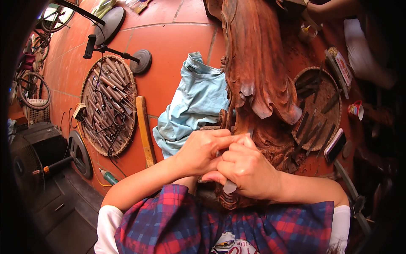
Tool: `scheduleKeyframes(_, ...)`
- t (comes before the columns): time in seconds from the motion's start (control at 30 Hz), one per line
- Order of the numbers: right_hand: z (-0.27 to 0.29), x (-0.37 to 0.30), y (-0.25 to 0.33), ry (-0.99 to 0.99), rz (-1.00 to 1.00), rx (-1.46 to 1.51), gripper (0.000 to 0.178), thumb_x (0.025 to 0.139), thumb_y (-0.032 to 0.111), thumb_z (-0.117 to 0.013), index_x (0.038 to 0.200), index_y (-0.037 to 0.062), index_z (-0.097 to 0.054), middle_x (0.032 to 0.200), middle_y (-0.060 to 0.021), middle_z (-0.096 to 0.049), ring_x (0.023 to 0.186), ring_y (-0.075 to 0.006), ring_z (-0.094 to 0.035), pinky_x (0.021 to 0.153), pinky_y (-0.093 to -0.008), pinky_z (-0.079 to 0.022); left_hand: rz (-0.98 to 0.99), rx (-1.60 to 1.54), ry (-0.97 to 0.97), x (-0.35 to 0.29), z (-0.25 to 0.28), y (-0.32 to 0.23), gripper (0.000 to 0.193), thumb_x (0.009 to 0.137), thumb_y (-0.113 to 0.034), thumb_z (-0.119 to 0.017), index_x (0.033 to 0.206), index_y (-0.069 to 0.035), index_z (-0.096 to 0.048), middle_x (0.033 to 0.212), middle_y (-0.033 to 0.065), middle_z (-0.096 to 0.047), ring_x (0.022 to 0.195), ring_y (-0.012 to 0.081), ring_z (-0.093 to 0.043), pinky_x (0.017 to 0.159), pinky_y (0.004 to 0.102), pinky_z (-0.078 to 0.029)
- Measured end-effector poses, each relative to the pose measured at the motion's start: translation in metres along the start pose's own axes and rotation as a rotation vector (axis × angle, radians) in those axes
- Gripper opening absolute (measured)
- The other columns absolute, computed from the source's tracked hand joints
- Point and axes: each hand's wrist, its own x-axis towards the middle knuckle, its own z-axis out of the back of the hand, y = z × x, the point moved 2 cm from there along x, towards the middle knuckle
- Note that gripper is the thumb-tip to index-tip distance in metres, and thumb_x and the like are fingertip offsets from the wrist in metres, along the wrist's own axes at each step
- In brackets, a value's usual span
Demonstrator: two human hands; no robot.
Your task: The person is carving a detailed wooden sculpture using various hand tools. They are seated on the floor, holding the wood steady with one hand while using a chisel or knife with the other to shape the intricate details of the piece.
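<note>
A large reddish-brown wood carving (pixel 262 63) with flowing, drapery-like folds lies in front of me, its lower end close to my lap. My right hand (pixel 245 167) is closed around a carving chisel (pixel 229 186); the rounded butt of its handle shows below the fist. A bit of pale metal peeks out past the knuckles, against the wood. My left hand (pixel 202 151) meets the right one, its fingers bent and pressed together on the chisel's front part. Both fists hide most of the tool and its cutting edge.
At left, a round woven tray (pixel 132 80) holds many wooden-handled tools, beside a wooden bar (pixel 145 131). A light blue shirt (pixel 190 101) lies against the carving. Rightward are another basket (pixel 337 114) with dark files, a phone (pixel 334 145), a red cup (pixel 356 111) and another person's arm (pixel 330 9).
</note>
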Motion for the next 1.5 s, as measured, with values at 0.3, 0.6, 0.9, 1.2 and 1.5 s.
scheduleKeyframes(0.3, 0.004, 0.012, 0.001, -0.021, -0.001, -0.073, 0.028, 0.084, 0.035, -0.07, 0.072, 0.0088, -0.068, 0.068, -0.006, -0.059, 0.073, -0.0225, -0.057, 0.078, -0.0395, -0.039, 0.026, 0.039, -0.016, 0.006, 0.008, 0.0, 0.068, 0.068, -0.029, -0.075, 0.132, -0.01, -0.062, 0.079, 0.0081, -0.059, 0.069, 0.0307, -0.063, 0.059, 0.0398, -0.05)
scheduleKeyframes(0.6, 0.047, 0.008, 0.008, 0.058, -0.106, 0.009, 0.029, 0.074, 0.029, -0.081, 0.075, 0.006, -0.064, 0.078, -0.0066, -0.06, 0.08, -0.0282, -0.059, 0.073, -0.0405, -0.046, 0.025, -0.036, 0.029, -0.006, -0.003, -0.012, 0.056, 0.085, -0.033, -0.068, 0.134, -0.007, -0.058, 0.091, 0.012, -0.064, 0.08, 0.0346, -0.065, 0.065, 0.0432, -0.052)
scheduleKeyframes(0.9, 0.06, -0.009, 0.008, 0.2, -0.28, -0.329, 0.025, 0.072, 0.008, -0.081, 0.083, 0.0011, -0.059, 0.09, -0.0142, -0.06, 0.076, -0.0319, -0.063, 0.065, -0.0375, -0.052, 0.004, 0.008, 0.067, -0.019, -0.024, 0.001, 0.073, 0.087, -0.05, -0.065, 0.148, -0.015, -0.043, 0.093, 0.0164, -0.069, 0.074, 0.0342, -0.068, 0.057, 0.0439, -0.051)
scheduleKeyframes(1.2, 0.05, -0.007, -0.005, -0.005, -0.269, -0.3, 0.027, 0.071, -0.004, -0.076, 0.077, 0.0009, -0.05, 0.083, -0.0137, -0.059, 0.071, -0.0274, -0.062, 0.06, -0.0335, -0.05, -0.018, 0.089, 0.029, -0.014, -0.014, -0.002, 0.075, 0.087, -0.051, -0.066, 0.15, -0.02, -0.04, 0.087, 0.0114, -0.07, 0.068, 0.0334, -0.067, 0.052, 0.0425, -0.05)
scheduleKeyframes(1.5, 0.04, -0.014, -0.023, -0.115, -0.131, -0.356, 0.025, 0.07, -0.006, -0.075, 0.07, -0.0004, -0.051, 0.081, -0.0128, -0.062, 0.067, -0.0237, -0.065, 0.057, -0.0289, -0.051, -0.05, 0.021, -0.039, -0.011, -0.019, -0.003, 0.077, 0.082, -0.049, -0.071, 0.143, -0.008, -0.045, 0.073, 0.0163, -0.066, 0.067, 0.0368, -0.066, 0.055, 0.0467, -0.049)
